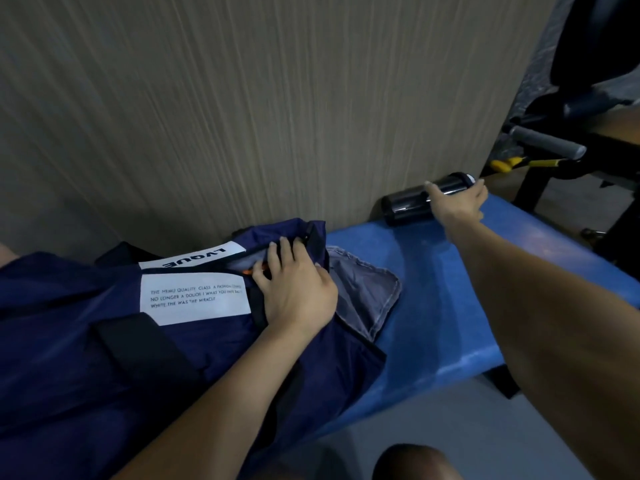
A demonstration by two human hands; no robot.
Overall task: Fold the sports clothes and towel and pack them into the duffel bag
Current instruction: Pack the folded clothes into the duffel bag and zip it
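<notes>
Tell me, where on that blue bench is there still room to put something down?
The bare patch of the blue bench lies between the grey cloth and the black bottle. The left end is crowded: the navy duffel bag covers it.

Duffel bag (86, 341) cut off left
</notes>
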